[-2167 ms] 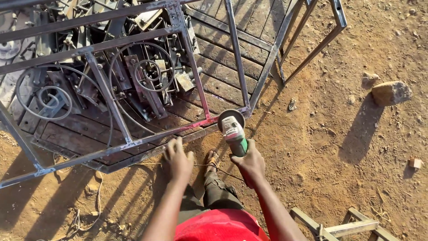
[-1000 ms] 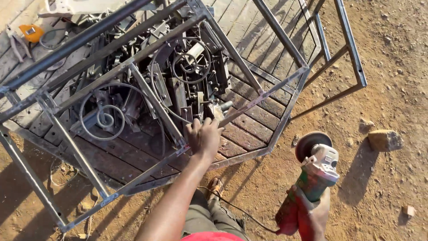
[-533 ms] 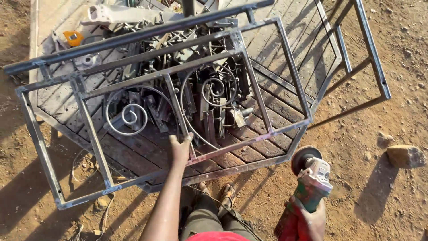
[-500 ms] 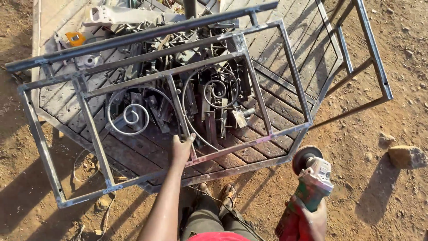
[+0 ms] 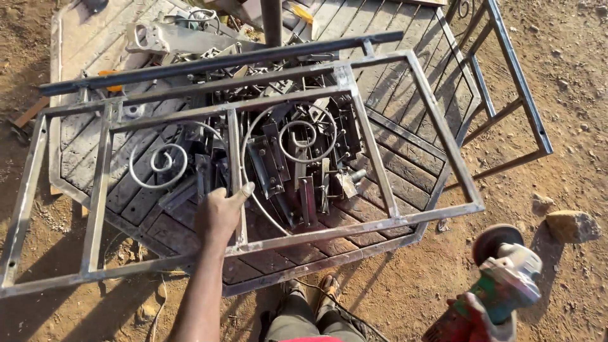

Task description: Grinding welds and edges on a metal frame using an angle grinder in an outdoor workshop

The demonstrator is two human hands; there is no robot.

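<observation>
I get warm, low sunlight here; the metal frame throws long shadows toward me over the dirt. Sharp focus, slight edge distortion.

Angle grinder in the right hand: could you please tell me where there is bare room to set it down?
Bare dirt lies right of the metal frame, between its corner and the rock, just above the angle grinder in the right hand. More dirt lies below the frame's near rail. It is crowded under the left hand, where scrap metal pieces cover the platform.
</observation>
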